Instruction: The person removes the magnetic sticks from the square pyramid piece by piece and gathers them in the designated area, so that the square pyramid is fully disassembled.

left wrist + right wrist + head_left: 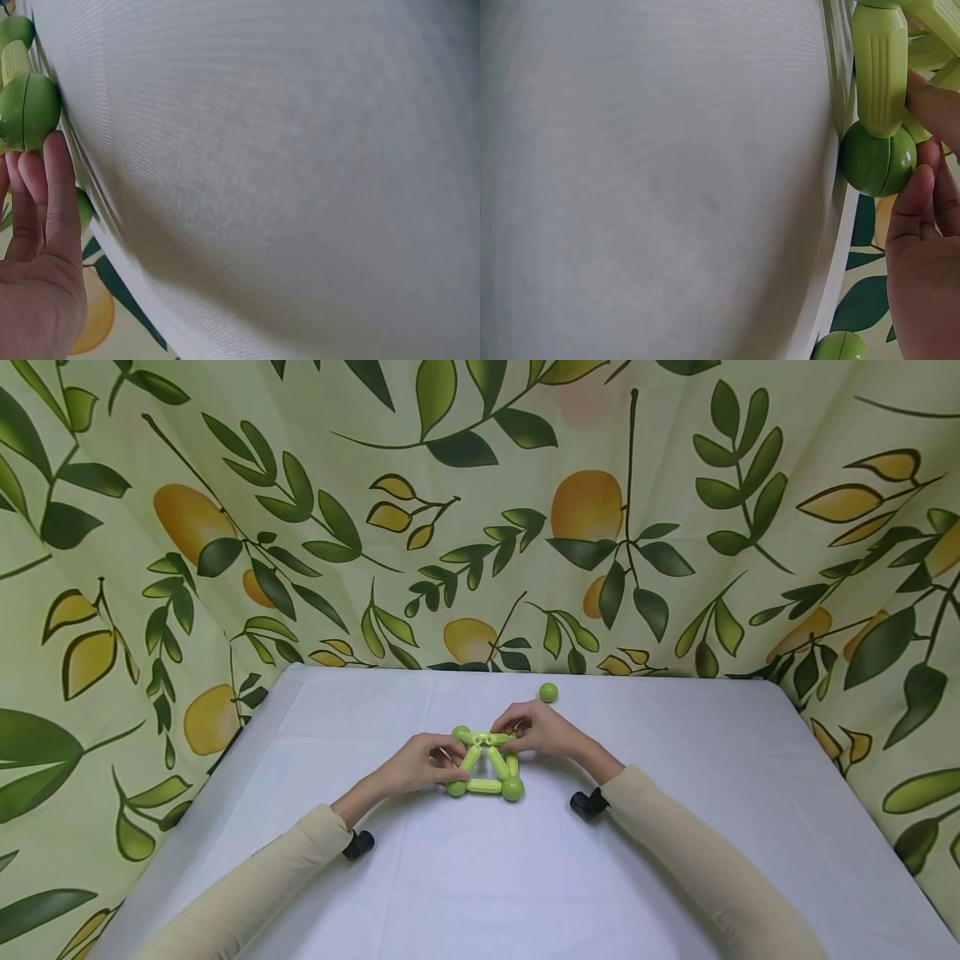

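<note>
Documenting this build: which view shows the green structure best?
The head view: it frames the whole structure, partly covered by the left hand and right hand. The left wrist view shows only parts at its left edge; the right, at upper right.

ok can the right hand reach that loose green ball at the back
Probably yes: the loose green ball lies just beyond the right hand, with nothing visible between them, though its grip on the green frame would likely have to release.

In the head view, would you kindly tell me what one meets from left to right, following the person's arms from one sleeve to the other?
Left sleeve, left hand, green rod-and-ball frame, right hand, right sleeve.
</note>
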### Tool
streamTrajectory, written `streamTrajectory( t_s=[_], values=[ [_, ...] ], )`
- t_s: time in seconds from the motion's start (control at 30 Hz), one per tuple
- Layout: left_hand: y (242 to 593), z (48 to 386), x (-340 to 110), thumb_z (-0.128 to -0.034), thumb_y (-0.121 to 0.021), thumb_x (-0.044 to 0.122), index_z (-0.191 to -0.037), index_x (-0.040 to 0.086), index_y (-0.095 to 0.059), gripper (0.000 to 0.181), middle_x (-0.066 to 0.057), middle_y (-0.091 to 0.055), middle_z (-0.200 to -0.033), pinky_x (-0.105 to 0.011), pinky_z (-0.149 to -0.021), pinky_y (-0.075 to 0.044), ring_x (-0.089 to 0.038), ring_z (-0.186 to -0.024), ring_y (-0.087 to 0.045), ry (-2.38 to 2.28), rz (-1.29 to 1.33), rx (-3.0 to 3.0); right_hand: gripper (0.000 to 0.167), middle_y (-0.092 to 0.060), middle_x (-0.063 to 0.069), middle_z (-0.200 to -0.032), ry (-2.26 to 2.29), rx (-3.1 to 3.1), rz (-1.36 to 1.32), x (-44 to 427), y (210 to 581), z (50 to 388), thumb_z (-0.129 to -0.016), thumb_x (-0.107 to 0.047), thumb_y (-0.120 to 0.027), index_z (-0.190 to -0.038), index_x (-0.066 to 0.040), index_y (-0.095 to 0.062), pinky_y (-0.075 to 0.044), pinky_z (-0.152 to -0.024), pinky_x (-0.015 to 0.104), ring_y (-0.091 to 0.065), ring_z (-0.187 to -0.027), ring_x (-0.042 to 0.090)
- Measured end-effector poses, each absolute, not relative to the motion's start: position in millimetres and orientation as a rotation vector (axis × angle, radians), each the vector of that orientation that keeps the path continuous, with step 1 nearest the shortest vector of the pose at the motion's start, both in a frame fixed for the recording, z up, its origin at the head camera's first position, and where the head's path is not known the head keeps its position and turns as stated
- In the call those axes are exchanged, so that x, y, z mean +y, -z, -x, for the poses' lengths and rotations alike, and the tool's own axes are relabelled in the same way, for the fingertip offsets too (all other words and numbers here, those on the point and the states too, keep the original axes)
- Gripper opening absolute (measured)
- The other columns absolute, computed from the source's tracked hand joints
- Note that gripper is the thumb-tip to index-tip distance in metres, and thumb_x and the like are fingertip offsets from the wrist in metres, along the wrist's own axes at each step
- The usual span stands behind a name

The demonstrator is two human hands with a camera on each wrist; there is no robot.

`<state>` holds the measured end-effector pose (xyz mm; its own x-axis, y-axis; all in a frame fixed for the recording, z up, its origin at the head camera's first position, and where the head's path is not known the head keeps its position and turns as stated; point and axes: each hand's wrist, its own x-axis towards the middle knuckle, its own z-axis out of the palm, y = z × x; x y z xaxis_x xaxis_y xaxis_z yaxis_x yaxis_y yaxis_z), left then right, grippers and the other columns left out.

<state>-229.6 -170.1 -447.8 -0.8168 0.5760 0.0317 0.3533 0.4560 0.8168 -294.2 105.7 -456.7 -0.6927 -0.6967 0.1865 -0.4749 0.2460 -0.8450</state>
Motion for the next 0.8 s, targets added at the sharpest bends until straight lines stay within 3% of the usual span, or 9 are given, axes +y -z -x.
streamTrajectory(
  t_s=[0.43, 0.8],
  values=[
    [446.6, 228.3, -170.1, -0.0869, -0.083, 0.012, -0.103, 0.008, -0.072, 0.020, 0.001, -0.066, -0.094, -0.029, -0.072, -0.053, -0.016, -0.081, -0.063, -1.286, -0.800, 2.462, 0.021, -0.071, -0.003, -0.102, 1.383, 2.338, 1.107, 105.7, 459.9, 296.6, -0.087, -0.009, -0.082, -0.107, -0.009, -0.076, -0.053, -0.084, 0.036, -0.062, -0.094, 0.018],
    [446.5, 228.3, -169.9, -0.0877, -0.083, 0.015, -0.103, 0.009, -0.072, 0.020, 0.001, -0.066, -0.094, -0.030, -0.073, -0.053, -0.016, -0.081, -0.062, -1.273, -0.812, 2.471, 0.025, -0.072, -0.003, -0.100, 1.395, 2.381, 1.061, 104.9, 457.8, 296.8, -0.085, -0.013, -0.085, -0.108, -0.007, -0.077, -0.053, -0.081, 0.037, -0.062, -0.092, 0.018]
  ],
)
